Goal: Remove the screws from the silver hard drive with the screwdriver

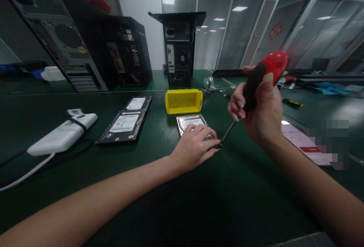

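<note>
A silver hard drive lies label-up on the green table, partly covered by my left hand. The fingers of that hand curl over the drive and grip its near right corner. My right hand is wrapped round the red and black handle of a screwdriver, held slanted above the table. Its metal shaft runs down to the left, with the tip at the drive's right edge beside my left fingertips. The exact contact point is too small to make out.
Behind the drive is a yellow plastic bin. More hard drives lie to the left, near a white power strip with cables. Computer cases stand at the back. On the right are a pink sheet and a yellow-black tool.
</note>
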Demonstrator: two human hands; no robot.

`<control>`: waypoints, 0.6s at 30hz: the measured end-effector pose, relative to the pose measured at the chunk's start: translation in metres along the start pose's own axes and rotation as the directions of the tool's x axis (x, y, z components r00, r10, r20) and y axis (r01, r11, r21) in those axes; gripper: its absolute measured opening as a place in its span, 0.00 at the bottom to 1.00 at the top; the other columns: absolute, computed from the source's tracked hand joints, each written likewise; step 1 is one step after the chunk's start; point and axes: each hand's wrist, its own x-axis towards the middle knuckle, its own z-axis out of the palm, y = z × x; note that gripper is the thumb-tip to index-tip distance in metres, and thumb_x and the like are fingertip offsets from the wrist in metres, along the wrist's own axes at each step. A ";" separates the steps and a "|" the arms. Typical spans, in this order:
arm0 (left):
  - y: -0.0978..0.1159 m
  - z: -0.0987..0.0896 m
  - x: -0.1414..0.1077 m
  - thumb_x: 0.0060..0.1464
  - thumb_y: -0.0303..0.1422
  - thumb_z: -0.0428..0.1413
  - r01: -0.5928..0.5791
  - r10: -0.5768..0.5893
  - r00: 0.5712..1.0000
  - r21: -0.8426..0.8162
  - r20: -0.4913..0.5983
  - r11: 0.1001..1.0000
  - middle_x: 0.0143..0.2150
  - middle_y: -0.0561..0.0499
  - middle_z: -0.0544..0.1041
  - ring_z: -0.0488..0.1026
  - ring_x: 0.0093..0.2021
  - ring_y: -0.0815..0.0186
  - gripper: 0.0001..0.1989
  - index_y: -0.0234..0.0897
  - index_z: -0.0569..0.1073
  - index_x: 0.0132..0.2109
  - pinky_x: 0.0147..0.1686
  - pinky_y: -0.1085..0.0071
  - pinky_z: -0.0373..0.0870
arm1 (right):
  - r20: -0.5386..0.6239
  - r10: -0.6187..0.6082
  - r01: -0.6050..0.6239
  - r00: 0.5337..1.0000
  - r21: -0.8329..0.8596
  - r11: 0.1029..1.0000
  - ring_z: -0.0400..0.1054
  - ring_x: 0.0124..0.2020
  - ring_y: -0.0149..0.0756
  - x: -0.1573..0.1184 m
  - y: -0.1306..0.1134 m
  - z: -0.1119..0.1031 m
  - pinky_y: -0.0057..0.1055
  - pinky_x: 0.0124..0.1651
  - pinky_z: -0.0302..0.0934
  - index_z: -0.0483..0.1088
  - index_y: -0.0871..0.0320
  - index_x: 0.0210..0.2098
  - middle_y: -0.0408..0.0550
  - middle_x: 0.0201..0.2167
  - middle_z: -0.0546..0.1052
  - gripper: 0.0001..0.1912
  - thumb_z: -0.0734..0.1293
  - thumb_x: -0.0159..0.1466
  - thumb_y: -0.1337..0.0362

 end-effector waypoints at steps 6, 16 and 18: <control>0.000 0.001 0.000 0.64 0.33 0.54 -0.007 0.007 1.000 0.016 -0.009 1.000 0.49 0.49 0.77 0.70 0.50 0.60 0.10 0.41 0.76 0.50 0.46 0.61 0.57 | 0.025 -0.005 0.003 1.000 0.075 0.997 0.47 0.15 0.27 0.000 0.000 0.000 0.30 0.19 0.45 0.66 0.45 0.44 0.38 0.21 0.59 0.13 0.65 0.64 0.48; 0.000 0.001 0.000 0.65 0.34 0.54 -0.015 0.015 1.000 0.018 -0.012 1.000 0.51 0.49 0.76 0.70 0.51 0.60 0.10 0.40 0.76 0.50 0.47 0.61 0.58 | 0.009 -0.024 0.024 1.000 0.036 0.999 0.46 0.15 0.27 0.001 0.002 -0.001 0.29 0.18 0.45 0.67 0.44 0.44 0.37 0.20 0.57 0.14 0.63 0.65 0.46; 0.000 0.000 0.000 0.65 0.34 0.54 -0.012 0.013 1.000 0.023 -0.004 1.000 0.52 0.49 0.76 0.70 0.51 0.60 0.10 0.40 0.76 0.51 0.47 0.61 0.58 | 0.008 -0.023 0.023 1.000 0.044 0.999 0.46 0.15 0.27 0.001 0.003 -0.001 0.29 0.18 0.45 0.67 0.44 0.44 0.37 0.20 0.57 0.14 0.64 0.65 0.46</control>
